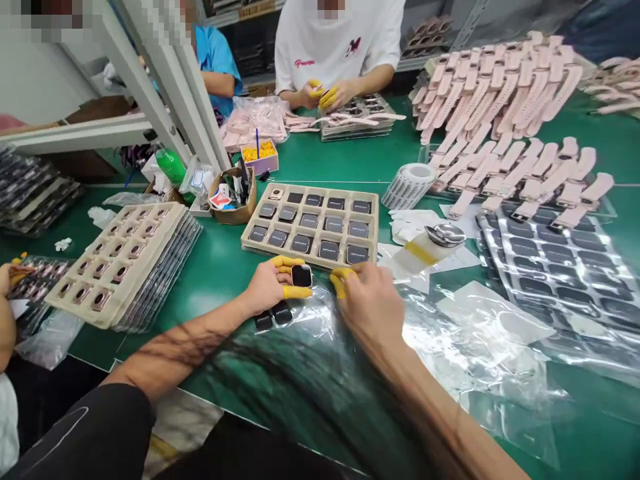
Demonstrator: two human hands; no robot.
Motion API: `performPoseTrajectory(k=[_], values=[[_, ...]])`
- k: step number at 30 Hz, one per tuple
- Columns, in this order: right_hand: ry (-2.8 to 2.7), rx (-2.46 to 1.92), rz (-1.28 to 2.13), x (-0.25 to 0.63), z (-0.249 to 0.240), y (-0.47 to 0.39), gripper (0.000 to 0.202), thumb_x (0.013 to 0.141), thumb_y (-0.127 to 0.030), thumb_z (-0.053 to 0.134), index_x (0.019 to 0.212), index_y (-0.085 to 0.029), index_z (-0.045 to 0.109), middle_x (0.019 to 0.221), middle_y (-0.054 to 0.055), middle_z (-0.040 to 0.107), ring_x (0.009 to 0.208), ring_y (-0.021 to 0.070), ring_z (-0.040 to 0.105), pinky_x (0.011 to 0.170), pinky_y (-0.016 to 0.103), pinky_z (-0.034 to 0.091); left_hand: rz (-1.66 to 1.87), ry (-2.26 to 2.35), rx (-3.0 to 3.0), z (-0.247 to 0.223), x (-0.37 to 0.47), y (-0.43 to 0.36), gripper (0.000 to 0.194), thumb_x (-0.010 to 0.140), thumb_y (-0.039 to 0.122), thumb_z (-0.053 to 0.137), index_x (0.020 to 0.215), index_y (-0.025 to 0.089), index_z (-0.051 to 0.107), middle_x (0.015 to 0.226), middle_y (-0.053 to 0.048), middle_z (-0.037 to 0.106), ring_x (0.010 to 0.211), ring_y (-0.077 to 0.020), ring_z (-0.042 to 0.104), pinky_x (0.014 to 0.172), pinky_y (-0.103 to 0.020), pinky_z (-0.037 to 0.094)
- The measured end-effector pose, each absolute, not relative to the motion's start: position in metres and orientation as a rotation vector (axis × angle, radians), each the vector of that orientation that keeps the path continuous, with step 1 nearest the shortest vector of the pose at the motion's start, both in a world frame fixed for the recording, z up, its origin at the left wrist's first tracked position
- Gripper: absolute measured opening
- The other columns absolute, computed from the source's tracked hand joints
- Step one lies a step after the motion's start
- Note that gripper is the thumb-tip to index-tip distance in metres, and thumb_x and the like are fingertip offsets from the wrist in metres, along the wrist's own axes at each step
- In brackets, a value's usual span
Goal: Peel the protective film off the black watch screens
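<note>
Watch case, a small rounded square with a dark glossy face and a pale rim, sits between the yellow-covered fingers of the left hand, which grips it. Just beside it, the right hand has its fingers curled in; whether they pinch anything cannot be told. Crinkled clear film spreads below. Beyond the hands, a beige moulded tray holds mostly black rounded squares in its compartments. Farther left, a stacked beige tray carries pinkish metallic cases.
</note>
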State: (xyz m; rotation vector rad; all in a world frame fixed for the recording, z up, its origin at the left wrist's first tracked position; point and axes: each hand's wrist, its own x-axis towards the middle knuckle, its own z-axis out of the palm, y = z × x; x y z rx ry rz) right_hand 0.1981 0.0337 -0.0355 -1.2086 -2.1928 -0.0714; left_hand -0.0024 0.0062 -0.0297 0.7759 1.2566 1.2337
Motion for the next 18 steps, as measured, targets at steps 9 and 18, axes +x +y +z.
performPoseTrajectory(k=[9, 18], values=[[-2.512, -0.739, 0.448, 0.166, -0.054, 0.007, 0.028, 0.099, -0.033, 0.067, 0.126, -0.027, 0.071, 0.118, 0.008, 0.079, 0.12, 0.0312, 0.063, 0.096, 0.048, 0.051, 1.269, 1.016, 0.501, -0.028, -0.02, 0.016, 0.062, 0.046, 0.009, 0.099, 0.103, 0.012, 0.074, 0.093, -0.006, 0.078, 0.082, -0.0154, 0.072, 0.079, -0.03, 0.057], [-2.378, -0.97, 0.602, 0.155, -0.062, 0.023, 0.014, 0.098, -0.037, 0.069, 0.096, -0.029, 0.08, 0.088, 0.005, 0.075, 0.09, 0.0246, 0.063, 0.081, 0.041, 0.047, 1.196, 1.019, 0.559, -0.025, -0.022, 0.01, 0.057, 0.052, 0.014, 0.099, 0.103, 0.012, 0.073, 0.089, -0.002, 0.073, 0.071, -0.0123, 0.067, 0.064, -0.025, 0.051]])
